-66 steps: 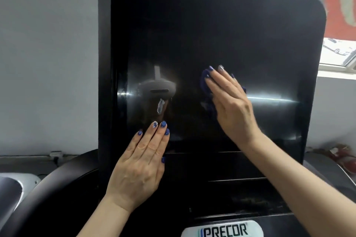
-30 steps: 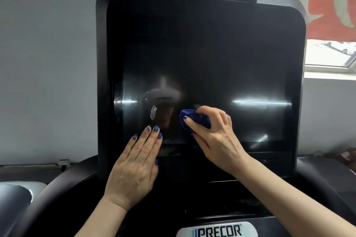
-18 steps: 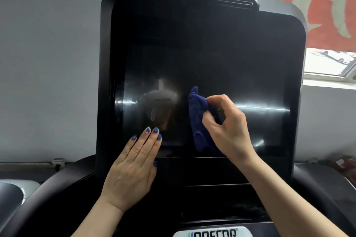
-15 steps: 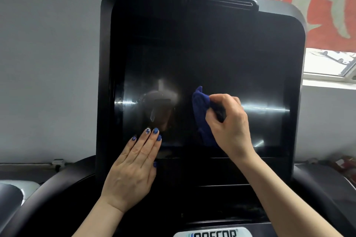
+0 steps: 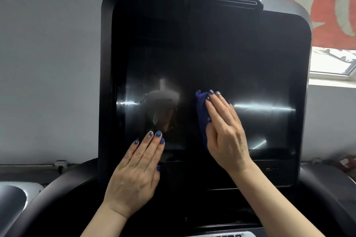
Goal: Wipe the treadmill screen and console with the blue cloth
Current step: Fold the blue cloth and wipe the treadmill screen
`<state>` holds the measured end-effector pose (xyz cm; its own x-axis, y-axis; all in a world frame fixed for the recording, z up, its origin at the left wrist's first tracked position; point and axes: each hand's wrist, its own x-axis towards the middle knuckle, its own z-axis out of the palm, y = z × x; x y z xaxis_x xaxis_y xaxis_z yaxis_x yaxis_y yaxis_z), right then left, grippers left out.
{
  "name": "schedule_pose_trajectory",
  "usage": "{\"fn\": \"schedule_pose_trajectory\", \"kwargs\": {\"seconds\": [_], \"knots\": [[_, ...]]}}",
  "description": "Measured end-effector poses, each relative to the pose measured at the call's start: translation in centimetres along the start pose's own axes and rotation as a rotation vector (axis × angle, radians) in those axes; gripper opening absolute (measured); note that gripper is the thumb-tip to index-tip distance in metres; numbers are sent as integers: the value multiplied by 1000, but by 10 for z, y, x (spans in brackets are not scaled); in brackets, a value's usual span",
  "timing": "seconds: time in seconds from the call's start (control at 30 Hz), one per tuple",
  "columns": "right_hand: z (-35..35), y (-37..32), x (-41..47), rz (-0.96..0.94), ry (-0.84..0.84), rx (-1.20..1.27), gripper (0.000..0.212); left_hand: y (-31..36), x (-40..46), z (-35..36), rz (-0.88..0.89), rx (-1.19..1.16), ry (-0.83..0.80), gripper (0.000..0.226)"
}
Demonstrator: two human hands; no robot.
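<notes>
Blue cloth (image 5: 201, 113) pressed flat on treadmill screen (image 5: 240, 75) under straight-fingered right hand (image 5: 225, 132); left hand (image 5: 138, 171) flat, holding nothing.

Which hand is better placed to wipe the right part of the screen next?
Probably the right hand: it presses the blue cloth flat on the screen. The left hand rests there bare.

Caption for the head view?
Right hand presses blue cloth flat on treadmill screen; left hand rests on it.

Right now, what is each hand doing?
Left hand: open, flat on the screen, holding nothing.
Right hand: open, straight fingers pressing the blue cloth against the screen.
</notes>
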<state>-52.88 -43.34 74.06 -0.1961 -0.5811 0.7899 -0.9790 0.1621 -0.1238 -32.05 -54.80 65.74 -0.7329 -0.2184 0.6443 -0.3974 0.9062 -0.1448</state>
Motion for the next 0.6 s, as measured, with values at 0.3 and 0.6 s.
{"fn": "schedule_pose_trajectory", "kwargs": {"seconds": [0.3,0.6], "knots": [[30,-25,17,-30,-44,-36,46,-1,0,-1,1,-28,-4,54],[10,2,15,-23,-28,-170,48,-2,-1,2,0,-10,5,55]]}}
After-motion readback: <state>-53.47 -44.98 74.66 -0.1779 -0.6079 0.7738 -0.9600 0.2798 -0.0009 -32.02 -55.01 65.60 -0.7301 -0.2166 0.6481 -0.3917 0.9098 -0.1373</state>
